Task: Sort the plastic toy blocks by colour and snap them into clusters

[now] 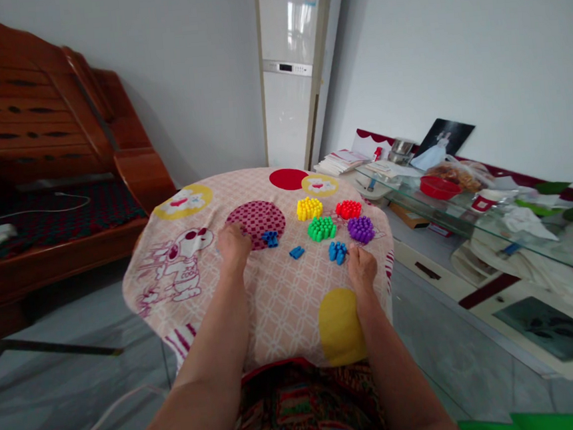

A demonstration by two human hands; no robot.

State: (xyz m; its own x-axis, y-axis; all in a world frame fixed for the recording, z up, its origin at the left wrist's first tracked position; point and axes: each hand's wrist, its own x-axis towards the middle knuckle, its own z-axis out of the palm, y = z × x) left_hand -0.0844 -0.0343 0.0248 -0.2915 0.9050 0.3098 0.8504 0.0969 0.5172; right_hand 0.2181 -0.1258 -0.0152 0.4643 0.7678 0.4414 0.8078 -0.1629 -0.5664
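My left hand [233, 244] rests on the tablecloth with its fingers curled; whatever they may hold is hidden. Right of it lies a small cluster of blue plastic pieces [270, 238], apart from the hand. Farther right, a couple of blue pieces [296, 252] lie side by side. My right hand [362, 266] is closed at the right edge of another blue group [337, 252], its fingertips pinching at a small blue piece there. Beyond it, similar small pieces stand in tight yellow [309, 208], green [322, 228], red [349, 209] and purple [361, 230] groups.
A patterned cloth [285, 309] covers the table. To the right stands a glass-topped cabinet [415, 197] bearing papers, a red bowl [439, 187] and bags. A wooden bench [22, 124] is at left, and a tall white air conditioner [288, 114] stands behind the table.
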